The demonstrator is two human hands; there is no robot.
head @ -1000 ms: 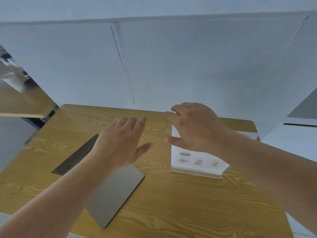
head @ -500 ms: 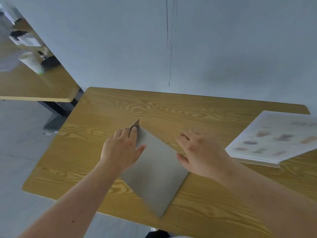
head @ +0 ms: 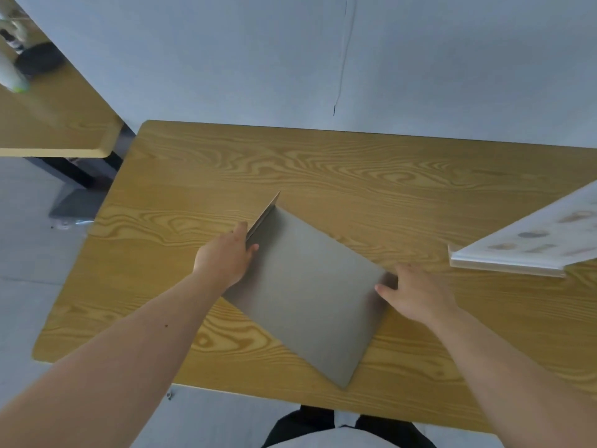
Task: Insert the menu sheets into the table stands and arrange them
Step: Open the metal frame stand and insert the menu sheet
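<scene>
A grey tent-shaped table stand (head: 310, 299) sits on the wooden table (head: 355, 176), its ridge running from upper left toward my body. My left hand (head: 226, 258) grips the ridge edge at the stand's left side, fingers over the far face. My right hand (head: 416, 294) holds the stand's right corner, thumb on the grey face. At the right edge a clear stand with a white menu sheet (head: 529, 244) showing small food pictures leans on the table, partly cut off by the frame.
A grey wall (head: 323, 59) rises directly behind the table. A second wooden table (head: 51, 124) with a dark round object and a pale bottle stands at upper left. The near table edge runs just in front of my body.
My view has swung left and down. Both hands moved from hovering near the menu stand to the grey stand, took hold of it, and my right hand slid out to its right corner.
</scene>
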